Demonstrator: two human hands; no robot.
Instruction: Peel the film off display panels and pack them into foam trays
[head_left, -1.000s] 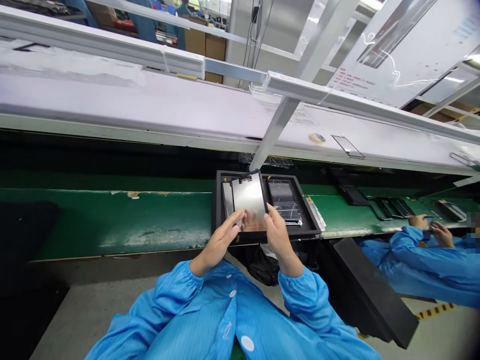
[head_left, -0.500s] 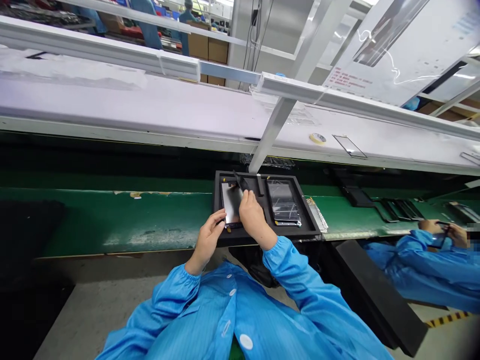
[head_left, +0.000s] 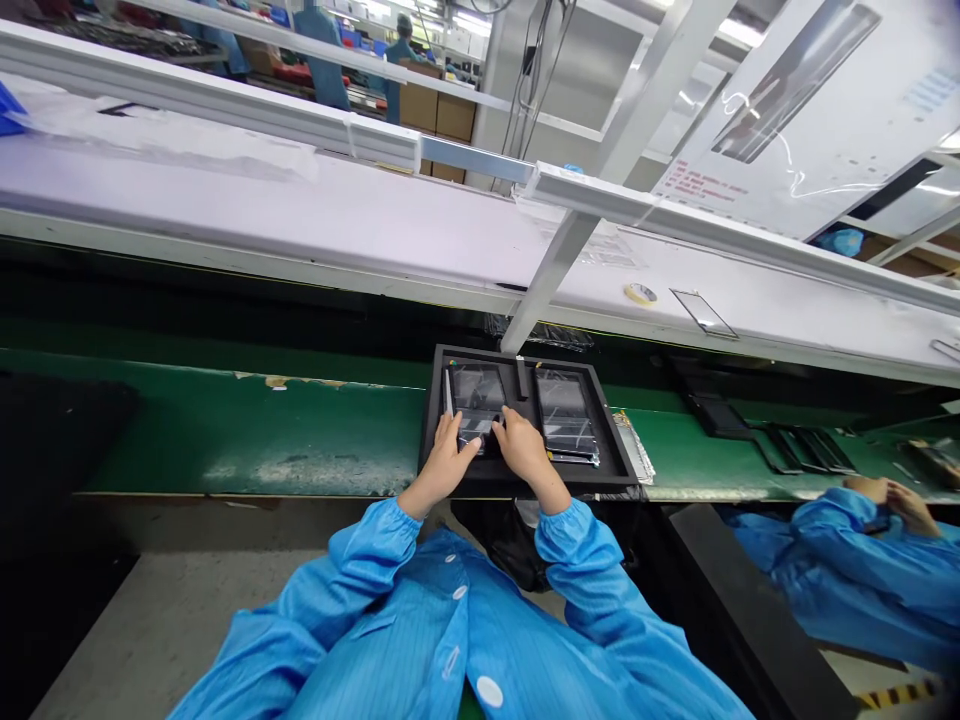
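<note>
A dark, glossy screen panel [head_left: 480,388] with a film-like sheen lies in the left recess of a black foam tray [head_left: 619,468]. My left hand [head_left: 445,462] grips its lower left corner, the thumb on the lower edge and the fingers along the left side. At the lower right edge, my right hand [head_left: 523,447] holds the panel with bent fingers; their tips are partly hidden. A pale strip shows along the panel's left side. In the right recess rests a similar screen panel [head_left: 566,410], untouched by either hand.
The tray sits on a green bench [head_left: 322,430] beneath a white shelf [head_left: 360,220] and a slanted metal post [head_left: 551,265]. Silvery flat parts [head_left: 634,448] lie right of the tray. Black frames [head_left: 802,447] lie farther right, near a co-worker's hands [head_left: 896,500].
My right hand has come down from above the left recess to the panel's lower right edge. The bright silvery surface there is now covered by the dark panel. My left hand has shifted right.
</note>
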